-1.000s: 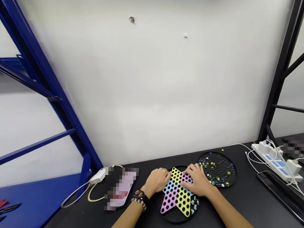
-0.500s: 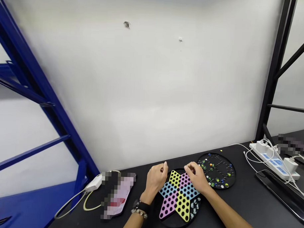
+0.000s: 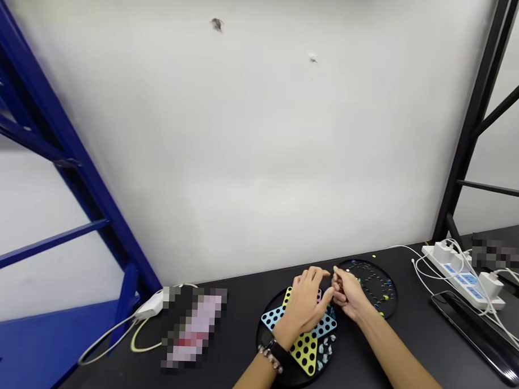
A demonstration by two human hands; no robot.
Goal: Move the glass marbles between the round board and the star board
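A star-shaped Chinese checkers board (image 3: 305, 353) with yellow, blue and pink points full of dark holes sits in a round black tray (image 3: 293, 385). Over the board's upper middle is my left hand (image 3: 303, 305), its fingers stretched and thumb apart, holding nothing visible. My right hand (image 3: 352, 295) is closed, with curled fingers and fingertips together, at the left edge of a second round black tray (image 3: 395, 296). What its fingers hold, if anything, is hidden. Several coloured marbles (image 3: 386, 297) lie in that tray, partly covered by the hand. Clear and dark marbles (image 3: 324, 351) show beside the star.
Behind the black table stands a white wall (image 3: 260, 160). To the right are a power strip (image 3: 465, 278) with plugs and cables, and a glossy black tray (image 3: 476, 332). A blurred pinkish packet (image 3: 199, 328) and a white adapter (image 3: 150, 307) are on the left.
My left hand has moved right across the board and opened from a loose fist. My right hand has moved right to the marble tray's edge. The view has shifted slightly.
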